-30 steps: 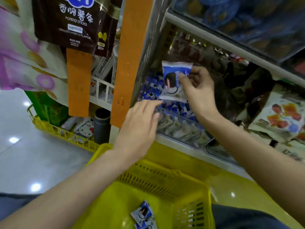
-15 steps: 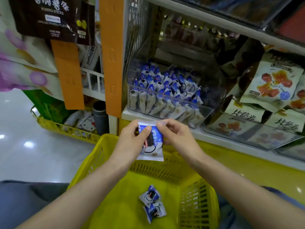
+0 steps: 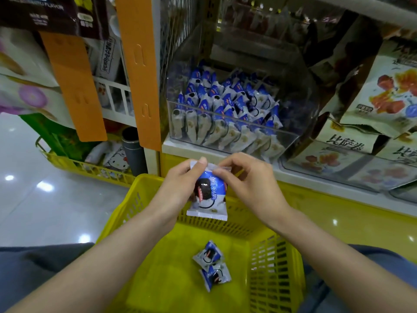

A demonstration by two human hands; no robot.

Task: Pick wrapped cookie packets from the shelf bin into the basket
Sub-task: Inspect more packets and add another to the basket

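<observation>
Nearest us, dark blue cloth (image 3: 33,267) covers our lap on either side of the basket (image 3: 158,285), which is yellow with slotted walls. On its floor, towards the right, lie two packets (image 3: 208,254), one touching the other. Both are blue and white with a dark cookie printed on them.

Our bare forearms reach forward over the basket from both sides. Above its far part we hold a third packet (image 3: 208,199) in the air, upright, with the printed face towards us. The left grip (image 3: 180,186) pinches the top seam at the left corner, thumb on the front. The right grip (image 3: 252,184) pinches the same seam at the right corner between thumb and forefinger, with the other fingers loosely curled.

Just beyond the grips runs the white edge of the shelf (image 3: 178,145), with a yellow panel below it. On the shelf stands a clear bin (image 3: 302,102) packed with stock (image 3: 225,105) of the same kind, standing on end in rows and leaning against the front wall.

Right of the bin lie larger snack bags (image 3: 388,91) with fruit pictures, some behind another clear front. Left of it an orange strip (image 3: 140,71) hangs down the shelf post. Lower left, a second yellow crate (image 3: 90,172) sits on the glossy floor (image 3: 45,211).
</observation>
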